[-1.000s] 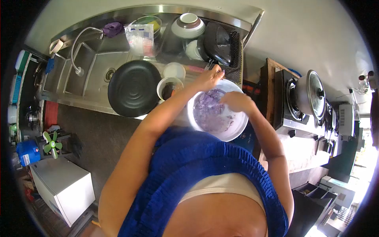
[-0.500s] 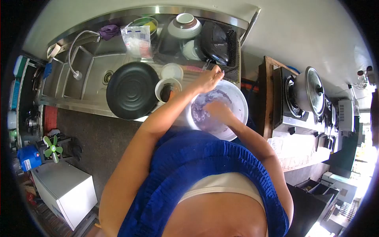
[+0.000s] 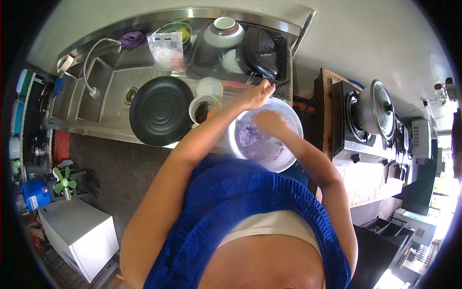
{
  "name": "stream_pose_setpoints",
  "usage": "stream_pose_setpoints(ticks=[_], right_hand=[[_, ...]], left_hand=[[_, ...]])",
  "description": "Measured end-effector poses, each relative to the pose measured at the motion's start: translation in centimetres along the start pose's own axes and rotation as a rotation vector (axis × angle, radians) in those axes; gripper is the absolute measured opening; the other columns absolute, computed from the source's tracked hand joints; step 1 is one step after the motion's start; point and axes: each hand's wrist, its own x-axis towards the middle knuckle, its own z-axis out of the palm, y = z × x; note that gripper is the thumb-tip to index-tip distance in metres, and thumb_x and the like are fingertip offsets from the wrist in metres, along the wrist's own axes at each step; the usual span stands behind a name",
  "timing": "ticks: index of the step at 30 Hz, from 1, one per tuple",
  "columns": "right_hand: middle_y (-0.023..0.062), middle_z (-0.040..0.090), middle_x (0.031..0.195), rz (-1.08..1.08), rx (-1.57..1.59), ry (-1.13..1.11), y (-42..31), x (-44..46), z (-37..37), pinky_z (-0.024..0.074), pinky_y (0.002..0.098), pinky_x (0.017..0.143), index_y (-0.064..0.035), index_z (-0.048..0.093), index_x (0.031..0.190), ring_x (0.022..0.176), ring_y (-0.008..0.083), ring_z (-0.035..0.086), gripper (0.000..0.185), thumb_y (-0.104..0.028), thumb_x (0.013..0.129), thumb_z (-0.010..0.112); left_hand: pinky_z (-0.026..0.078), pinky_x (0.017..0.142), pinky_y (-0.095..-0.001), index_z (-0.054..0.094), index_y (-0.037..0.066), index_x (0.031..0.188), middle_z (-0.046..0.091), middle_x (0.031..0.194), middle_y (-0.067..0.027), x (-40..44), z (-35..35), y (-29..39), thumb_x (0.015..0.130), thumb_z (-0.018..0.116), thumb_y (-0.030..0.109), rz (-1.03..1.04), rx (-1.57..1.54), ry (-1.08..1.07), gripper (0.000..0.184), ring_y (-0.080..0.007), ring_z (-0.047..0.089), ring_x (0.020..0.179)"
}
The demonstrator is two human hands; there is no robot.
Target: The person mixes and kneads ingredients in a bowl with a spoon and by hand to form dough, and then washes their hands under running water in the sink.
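Note:
A round white basin (image 3: 299,132) stands at the counter's front right edge, close against my body. Inside it lies a crumbly, light purple mixture (image 3: 249,136), with smears over the bottom and wall. My left hand (image 3: 260,95) grips the basin's far rim with bent fingers. Down in the basin, my right hand (image 3: 270,122) is at the far side of the mixture. Motion blurs its fingers, so their shape is unclear. Left of the basin are a white cup (image 3: 193,111) with dark and orange contents, a pale round lid (image 3: 210,87) and a black round pan (image 3: 161,111).
A steel sink (image 3: 113,91) with a hose tap is at the left. Behind the cup stands a printed plastic bag (image 3: 167,50). A dish rack (image 3: 285,62) holds bowls and a black lidded dish. To the right, a lidded pot (image 3: 378,108) sits on a stove.
My right hand has moved toward the far side of the basin, uncovering more of the purple mixture. My left hand stays on the rim.

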Motion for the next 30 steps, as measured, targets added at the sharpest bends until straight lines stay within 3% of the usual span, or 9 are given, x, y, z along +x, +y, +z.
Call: stream_pose_setpoints(ticks=[2,4,7,12,15,19,25,27,30], right_hand=[[0.0179,0.07,0.086,-0.135,-0.032,-0.006,-2.4,-1.9,1.3,0.0561,0.044,0.07,-0.0012,0.069,0.097,0.08,0.0341,0.07,0.023,-0.015,0.084,0.056],[0.0167,0.07,0.092,-0.194,-0.068,-0.088,-4.1,-4.1,0.0,0.0553,0.0441,0.074,-0.0059,0.07,0.1,0.085,0.0336,0.069,0.024,-0.015,0.082,0.057],[0.0155,0.069,0.099,-0.22,0.112,-0.096,-0.8,-4.7,1.2,0.0525,0.0454,0.083,-0.0145,0.071,0.106,0.093,0.0326,0.067,0.029,-0.014,0.079,0.058],[0.0114,0.064,0.119,0.132,0.271,0.031,6.7,-5.3,1.9,0.047,0.0436,0.095,-0.0219,0.068,0.116,0.111,0.033,0.06,0.043,-0.007,0.079,0.053],[0.0161,0.063,0.118,0.269,0.362,0.084,9.0,-2.8,6.4,0.0465,0.0428,0.095,-0.0209,0.068,0.115,0.11,0.034,0.06,0.043,-0.006,0.077,0.053],[0.0209,0.067,0.097,0.008,0.464,0.32,3.6,-1.2,7.8,0.048,0.0461,0.085,-0.0082,0.067,0.113,0.095,0.0392,0.063,0.039,-0.01,0.075,0.056],[0.0178,0.068,0.102,-0.122,0.376,0.122,0.3,-2.0,6.9,0.049,0.0443,0.084,-0.012,0.068,0.112,0.096,0.036,0.064,0.04,-0.017,0.074,0.062],[0.0148,0.067,0.111,-0.168,0.263,-0.134,1.5,-2.7,4.8,0.0488,0.0439,0.09,-0.0172,0.069,0.113,0.101,0.0345,0.063,0.041,-0.006,0.076,0.053],[0.0134,0.066,0.112,-0.084,0.452,-0.101,6.6,-3.8,2.1,0.0487,0.0413,0.09,-0.0194,0.071,0.11,0.102,0.0316,0.063,0.039,-0.006,0.079,0.051]], left_hand=[[0.046,0.084,-0.0423,0.046,0.001,0.111,0.066,0.097,-0.0196,-0.6,0.3,-0.1,0.1,0.027,0.053,-0.033,0.024,-0.019,0.057,-0.0367,0.063,0.094],[0.045,0.075,-0.0514,0.047,0.004,0.103,0.064,0.085,-0.0203,-0.5,0.3,-0.3,0.099,0.027,0.056,0.054,0.028,0.077,0.056,-0.043,0.062,0.083],[0.045,0.074,-0.0505,0.047,0.004,0.103,0.064,0.084,-0.0206,-0.4,0.4,-0.8,0.099,0.028,0.057,0.013,0.039,0.082,0.056,-0.0425,0.062,0.083],[0.045,0.072,-0.0505,0.047,0.004,0.105,0.063,0.082,-0.0209,-0.6,0.0,-0.5,0.099,0.031,0.054,0.019,-0.024,0.103,0.052,-0.0428,0.062,0.079],[0.045,0.073,-0.0515,0.047,0.005,0.105,0.064,0.082,-0.0214,-0.7,0.2,0.0,0.099,0.033,0.054,0.014,-0.023,0.092,0.051,-0.0436,0.062,0.081],[0.045,0.074,-0.0523,0.047,0.004,0.106,0.065,0.085,-0.023,-0.7,0.3,0.2,0.099,0.034,0.052,-0.003,0.005,0.081,0.05,-0.0448,0.062,0.083],[0.045,0.073,-0.0538,0.047,0.004,0.105,0.065,0.082,-0.0243,-0.5,0.2,-0.3,0.099,0.034,0.052,0.011,0.037,0.098,0.05,-0.0463,0.062,0.081],[0.045,0.073,-0.0541,0.047,0.003,0.105,0.064,0.081,-0.0244,-0.4,0.1,-0.1,0.1,0.033,0.051,0.005,0.043,0.088,0.05,-0.0466,0.062,0.081],[0.045,0.071,-0.0543,0.047,0.003,0.104,0.065,0.08,-0.0239,-0.1,0.5,-0.4,0.1,0.034,0.05,0.03,0.042,0.095,0.049,-0.0467,0.062,0.079]])
